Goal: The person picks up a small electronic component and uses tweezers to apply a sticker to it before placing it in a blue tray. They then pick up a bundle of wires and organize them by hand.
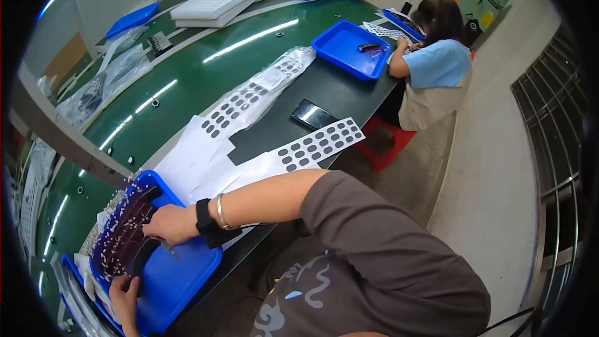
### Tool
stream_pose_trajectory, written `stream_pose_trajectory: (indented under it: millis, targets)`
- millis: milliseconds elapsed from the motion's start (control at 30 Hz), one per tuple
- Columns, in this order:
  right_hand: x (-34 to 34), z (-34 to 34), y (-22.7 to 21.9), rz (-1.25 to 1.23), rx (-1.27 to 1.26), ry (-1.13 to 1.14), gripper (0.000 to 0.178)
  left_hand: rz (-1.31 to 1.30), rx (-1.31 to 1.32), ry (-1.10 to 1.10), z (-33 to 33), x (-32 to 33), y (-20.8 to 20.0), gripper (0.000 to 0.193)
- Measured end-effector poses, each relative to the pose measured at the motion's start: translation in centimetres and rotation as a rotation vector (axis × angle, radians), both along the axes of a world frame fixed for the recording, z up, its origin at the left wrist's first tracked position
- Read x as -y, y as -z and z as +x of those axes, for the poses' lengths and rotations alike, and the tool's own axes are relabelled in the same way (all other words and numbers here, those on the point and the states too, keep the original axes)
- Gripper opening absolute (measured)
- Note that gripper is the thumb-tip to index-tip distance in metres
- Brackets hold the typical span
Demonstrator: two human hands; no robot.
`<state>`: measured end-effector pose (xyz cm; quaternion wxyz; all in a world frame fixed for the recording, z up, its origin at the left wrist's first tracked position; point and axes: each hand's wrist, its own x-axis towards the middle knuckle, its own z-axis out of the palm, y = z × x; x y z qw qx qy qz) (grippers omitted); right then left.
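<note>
A blue tray [181, 274] lies at the lower left, slanting across the table edge. Along its left side sit rows of dark reddish-brown small parts [121, 243] with many thin white-tipped ends sticking up. My right hand [171, 223] is over the tray, fingers bent down and closed at the right edge of these parts; what they grip is hidden. A small greyish piece [169, 249] shows just below its fingers. At the near end of the rows, my left hand [125, 296] has thumb and forefinger curled together; anything between them is too small to make out.
White sheets with dark oval stickers [321, 143] and a phone [312, 114] lie beyond my right arm. Another blue tray [349, 50] stands farther off, near a seated co-worker [437, 62]. A green conveyor belt [249, 37] runs alongside; a metal post [68, 131] rises at the left.
</note>
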<state>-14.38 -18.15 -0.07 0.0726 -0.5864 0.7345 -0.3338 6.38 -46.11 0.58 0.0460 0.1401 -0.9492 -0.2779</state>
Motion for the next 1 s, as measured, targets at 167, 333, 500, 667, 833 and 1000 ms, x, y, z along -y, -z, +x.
stream_pose_trajectory:
  millis: [167,333,500,667,833,1000]
  targets:
    - [1.6,0.3,-0.6,0.085,0.157,0.048,0.025,0.147,0.032,0.038,-1.6,-2.1,-2.7,0.03]
    - [1.8,1.3,-2.3,0.083,0.299,0.152,0.026,0.165,0.046,-0.107,-3.4,-3.6,-3.0,0.042]
    - [2.7,1.9,-2.2,0.102,0.388,0.137,0.032,0.199,0.119,-0.05,-1.0,-5.8,-3.8,0.042]
    - [3.8,1.6,-2.0,0.104,0.328,0.158,0.033,0.116,0.038,-0.14,-2.7,-7.6,-2.4,0.033]
    - [3.8,1.7,-0.8,0.053,0.479,-0.052,0.03,0.365,-0.141,-0.04,-2.6,-8.5,-0.9,0.028]
    - [2.4,3.4,-1.1,0.065,0.518,-0.087,0.03,0.426,0.071,-0.012,-1.2,-10.7,-2.6,0.024]
